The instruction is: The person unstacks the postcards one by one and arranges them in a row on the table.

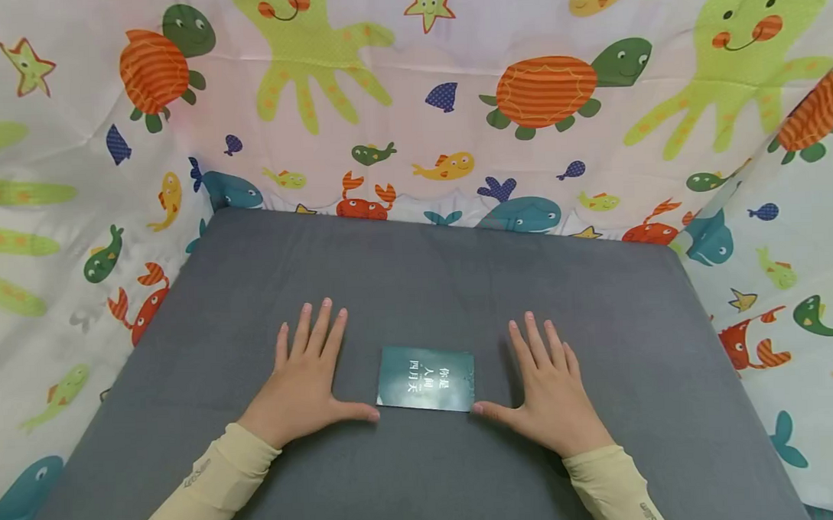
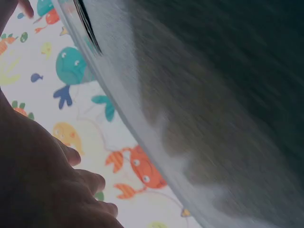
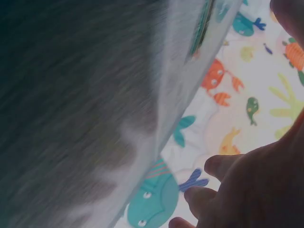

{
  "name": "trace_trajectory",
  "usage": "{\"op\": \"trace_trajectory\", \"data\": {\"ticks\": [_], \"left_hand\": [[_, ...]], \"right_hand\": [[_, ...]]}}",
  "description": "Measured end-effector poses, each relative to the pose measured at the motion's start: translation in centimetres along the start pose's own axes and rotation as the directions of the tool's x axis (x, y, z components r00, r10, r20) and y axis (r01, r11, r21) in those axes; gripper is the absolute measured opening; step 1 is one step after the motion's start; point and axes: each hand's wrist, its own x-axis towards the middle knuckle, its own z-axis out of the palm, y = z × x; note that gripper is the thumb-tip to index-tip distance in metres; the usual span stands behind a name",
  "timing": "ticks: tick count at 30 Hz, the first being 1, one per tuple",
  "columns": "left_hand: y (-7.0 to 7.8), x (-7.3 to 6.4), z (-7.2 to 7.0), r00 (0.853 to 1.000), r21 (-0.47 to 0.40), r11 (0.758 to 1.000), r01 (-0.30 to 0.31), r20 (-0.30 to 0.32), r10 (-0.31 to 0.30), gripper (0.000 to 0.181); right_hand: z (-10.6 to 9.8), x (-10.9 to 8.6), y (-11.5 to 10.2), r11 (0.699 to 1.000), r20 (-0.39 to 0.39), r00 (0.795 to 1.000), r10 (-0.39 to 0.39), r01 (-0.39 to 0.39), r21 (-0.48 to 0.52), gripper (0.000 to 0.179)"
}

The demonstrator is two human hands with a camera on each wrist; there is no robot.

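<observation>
A dark green card [image 1: 426, 380] with white Chinese characters lies flat on the grey table, its writing turned sideways. My left hand [image 1: 300, 390] is to its left, fingers spread and straight, the thumb tip close to the card's near left corner. On the other side, my right hand [image 1: 548, 401] has its fingers straight too, and its thumb tip is at the near right corner; whether it touches cannot be told. Both wrist views show the card edge-on: a thin dark edge [image 2: 88, 28] in the left, a thin greenish edge [image 3: 202, 28] in the right. Neither hand holds anything.
The grey cloth-covered table [image 1: 417, 268] spreads around the card. Behind it and along both sides hangs a white curtain [image 1: 382, 77] printed with sea animals, meeting the table's far edge. Pale yellow sleeves [image 1: 220, 473] cover both forearms.
</observation>
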Motion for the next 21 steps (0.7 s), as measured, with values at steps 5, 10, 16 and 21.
{"op": "trace_trajectory", "data": {"ticks": [5,10,16,21], "left_hand": [[1.3,0.9,0.5,0.998,-0.002,0.998,-0.061,0.019,0.061,0.164],[2.6,1.7,1.0,0.993,-0.017,0.994,-0.105,0.044,0.106,0.166],[3.8,2.2,1.6,0.983,-0.013,0.987,-0.162,0.081,0.163,0.162],[4.6,2.6,1.8,0.970,-0.061,0.981,-0.185,0.150,0.192,0.157]], "right_hand": [[0.1,1.1,-1.8,0.997,0.032,0.997,-0.072,0.071,0.038,0.140],[0.4,1.9,-3.5,0.985,0.055,0.987,-0.150,0.144,0.097,0.136],[0.7,2.5,-5.0,0.974,0.085,0.974,-0.209,0.199,0.104,0.132],[0.6,2.8,-6.0,0.973,0.158,0.964,-0.215,0.197,0.120,0.125]]}}
